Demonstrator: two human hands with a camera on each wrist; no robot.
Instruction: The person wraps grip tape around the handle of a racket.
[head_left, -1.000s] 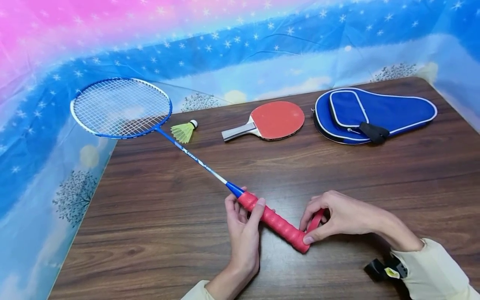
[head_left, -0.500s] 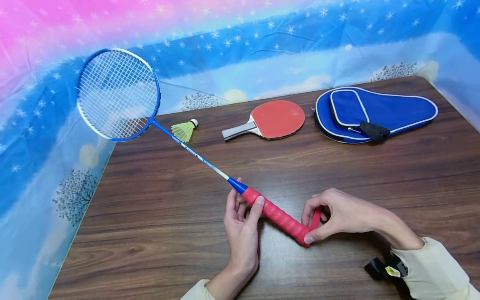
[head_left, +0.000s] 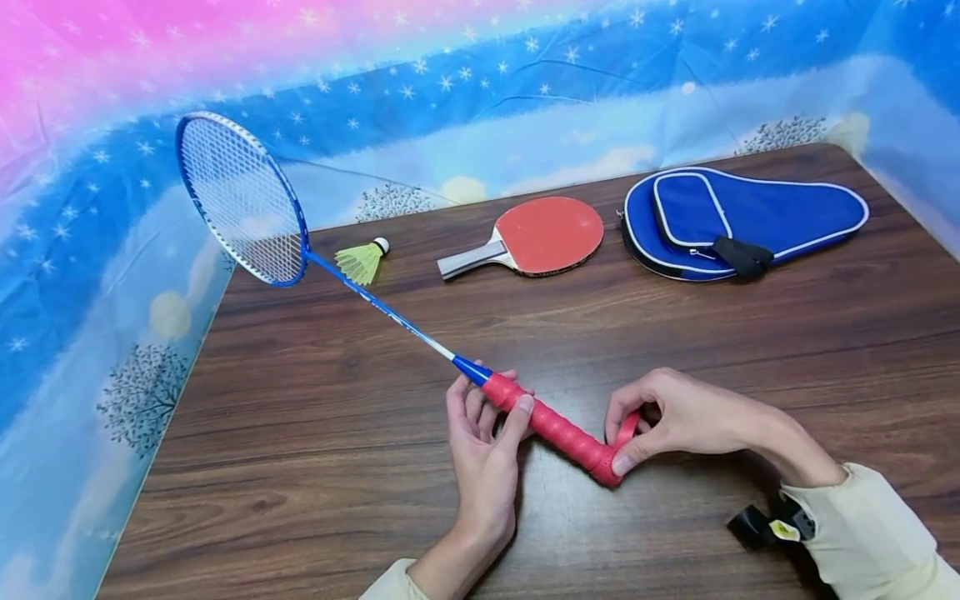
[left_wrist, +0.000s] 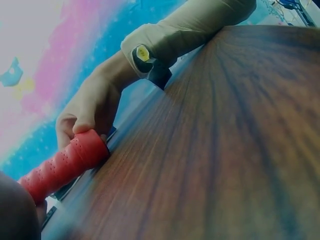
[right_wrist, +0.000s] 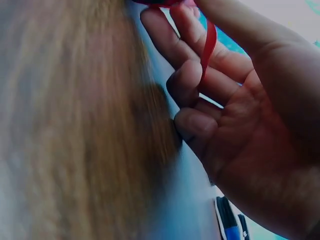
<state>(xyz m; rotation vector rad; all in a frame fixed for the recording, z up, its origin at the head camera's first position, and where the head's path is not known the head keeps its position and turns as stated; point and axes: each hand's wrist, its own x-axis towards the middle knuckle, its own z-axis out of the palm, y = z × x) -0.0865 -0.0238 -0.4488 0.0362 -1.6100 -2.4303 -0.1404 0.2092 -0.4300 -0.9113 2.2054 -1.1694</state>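
Note:
A blue and white badminton racket slants across the head view, its strung head up at the left and held off the table. My left hand grips the upper part of its handle, thumb on top. Red overgrip tape covers the handle in ridged, overlapping turns. At the butt end my right hand pinches the tape, its thumb against the handle. A loose strip of the tape runs among the right fingers in the right wrist view. The left wrist view shows the wrapped butt under the right thumb.
On the brown wood table lie a yellow shuttlecock, a red table tennis bat and a blue bat case, in a row at the back. A black wrist camera hangs by the right sleeve. Printed cloth hangs behind.
The racket has rolled about its shaft, so its head first lifted and now looks narrower, turned partly edge-on. Both hands have stayed at the handle, and the view has shifted slightly.

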